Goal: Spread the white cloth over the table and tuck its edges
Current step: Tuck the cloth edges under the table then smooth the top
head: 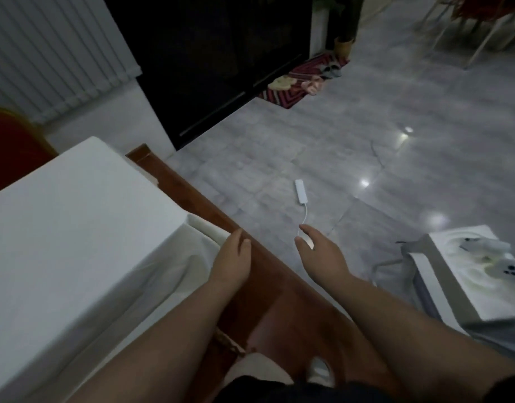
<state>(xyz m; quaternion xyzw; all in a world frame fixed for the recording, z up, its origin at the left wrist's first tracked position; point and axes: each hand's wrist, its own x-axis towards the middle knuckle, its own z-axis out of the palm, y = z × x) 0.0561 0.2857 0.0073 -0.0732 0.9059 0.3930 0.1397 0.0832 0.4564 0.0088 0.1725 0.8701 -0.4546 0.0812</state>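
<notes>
— White cloth (75, 228), smooth and flat over the desk, creased where it drapes beside my left hand (233, 261)?

— Yes. I see that hand flat, fingers together, touching the cloth's folded edge against the glossy brown wooden strip (192, 193).

— And my right hand (320, 254)?

— Spread, holding nothing, above polished grey floor tiles (366, 141), a thin white corded adapter (299, 191) just beyond its fingertips.
</notes>
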